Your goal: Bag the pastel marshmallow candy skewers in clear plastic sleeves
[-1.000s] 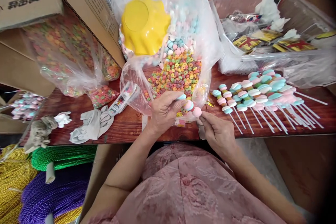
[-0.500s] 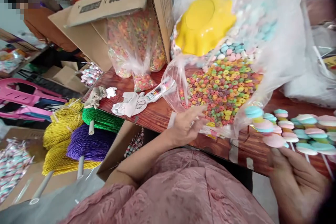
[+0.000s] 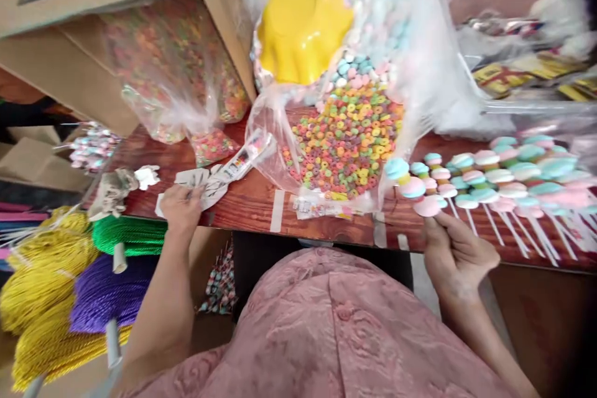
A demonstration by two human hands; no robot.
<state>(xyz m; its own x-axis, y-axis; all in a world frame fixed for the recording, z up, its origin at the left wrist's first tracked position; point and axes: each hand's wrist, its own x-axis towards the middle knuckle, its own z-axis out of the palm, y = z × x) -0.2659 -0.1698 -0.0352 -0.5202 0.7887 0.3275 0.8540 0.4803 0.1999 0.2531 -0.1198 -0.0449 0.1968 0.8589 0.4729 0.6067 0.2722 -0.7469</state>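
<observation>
My right hand is closed in a pinch below a candy skewer, threaded with pink and blue marshmallows and fruit-coloured rings; its stick is hidden by the fingers. Just beyond that hand, several similar marshmallow skewers lie in a row, white sticks pointing toward me. At the left, my left hand rests with curled fingers on white printed plastic wrappers lying on the table. An opened clear bag of coloured candy rings spreads between my hands, with loose marshmallows behind it.
A yellow scalloped bowl lies upside down on the marshmallows. An open carton holds bagged rings. A clear bin stands back right. Green cord, purple cord and yellow cord bundles sit left below the table edge.
My left hand has moved left from beside the candy rings onto the white wrappers. My right hand still holds the skewer. The view has turned to the right, showing more laid-out skewers.
</observation>
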